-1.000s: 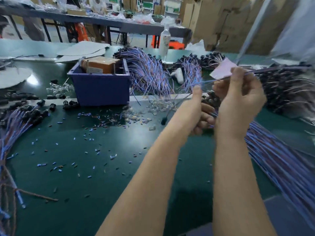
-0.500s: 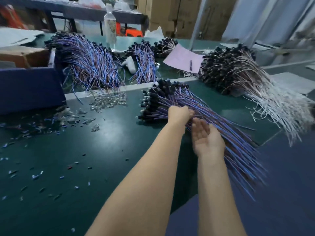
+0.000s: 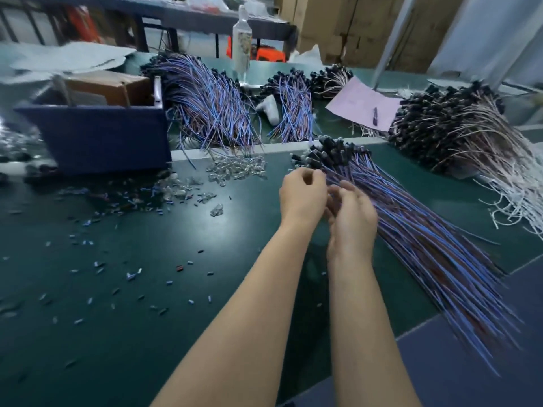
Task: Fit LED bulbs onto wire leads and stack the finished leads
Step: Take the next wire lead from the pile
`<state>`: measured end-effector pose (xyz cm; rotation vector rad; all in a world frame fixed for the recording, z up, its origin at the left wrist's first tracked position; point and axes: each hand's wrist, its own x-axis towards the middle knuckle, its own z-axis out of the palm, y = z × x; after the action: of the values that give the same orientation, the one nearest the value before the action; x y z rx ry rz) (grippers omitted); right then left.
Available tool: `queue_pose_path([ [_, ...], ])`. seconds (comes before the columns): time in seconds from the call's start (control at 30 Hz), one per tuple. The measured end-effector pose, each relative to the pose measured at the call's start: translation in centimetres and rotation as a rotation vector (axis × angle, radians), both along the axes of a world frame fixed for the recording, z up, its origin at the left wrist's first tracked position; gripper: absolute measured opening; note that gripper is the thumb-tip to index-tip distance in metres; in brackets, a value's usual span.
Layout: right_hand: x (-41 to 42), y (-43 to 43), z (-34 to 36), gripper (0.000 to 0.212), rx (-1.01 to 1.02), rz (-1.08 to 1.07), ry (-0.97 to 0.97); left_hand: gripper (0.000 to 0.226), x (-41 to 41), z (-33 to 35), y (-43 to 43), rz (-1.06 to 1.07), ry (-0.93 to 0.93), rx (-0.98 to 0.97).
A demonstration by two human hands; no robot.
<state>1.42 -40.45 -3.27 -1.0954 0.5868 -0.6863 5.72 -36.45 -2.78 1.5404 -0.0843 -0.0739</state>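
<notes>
At the near edge of the green bench point(image 3: 147, 289) both bare arms reach toward the stack point(image 3: 411, 230) of blue-and-brown wire leads, which fans from black-capped ends at the far middle down toward the near right. The left hand point(image 3: 302, 195) sits at the stack's left edge with its fingers curled in toward the thumb, as if pinching something small, though I cannot tell what, if anything, is between them. The right hand point(image 3: 352, 215) is just beside it, over the wires, fingers loosely bent; whether it holds a lead I cannot tell either. A scatter of clear bulbs point(image 3: 235, 168) lies to the left of the stack, near a blue bin point(image 3: 102, 136), with more bundles point(image 3: 211, 104) across the far side and a pale-wired heap point(image 3: 470, 133) to the right. These leads look light and limp, likely to droop and tangle with their neighbours, so I'd take one close to the stiff black cap rather than mid-wire. The bulbs look small, smooth and easy to fumble; a fingertip pinch on the dome seems safest, sparing the thin legs from bending.
</notes>
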Motion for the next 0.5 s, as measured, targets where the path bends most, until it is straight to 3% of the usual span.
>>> queue_pose_path([
  [0.17,2.7,8.0,0.8,0.022,-0.312,0.355,0.04,0.019,0.4,2.1,9.1,0.329,-0.043,-0.276],
  [0.3,4.1,16.2,0.5,0.017,-0.649,0.654,0.137,0.013,0.7,3.3,18.4,0.655,-0.085,-0.382],
  [0.5,4.4,28.4,-0.4,0.022,-1.032,0.988,0.124,0.011,-0.4,4.0,30.1,0.999,-0.121,-0.462],
])
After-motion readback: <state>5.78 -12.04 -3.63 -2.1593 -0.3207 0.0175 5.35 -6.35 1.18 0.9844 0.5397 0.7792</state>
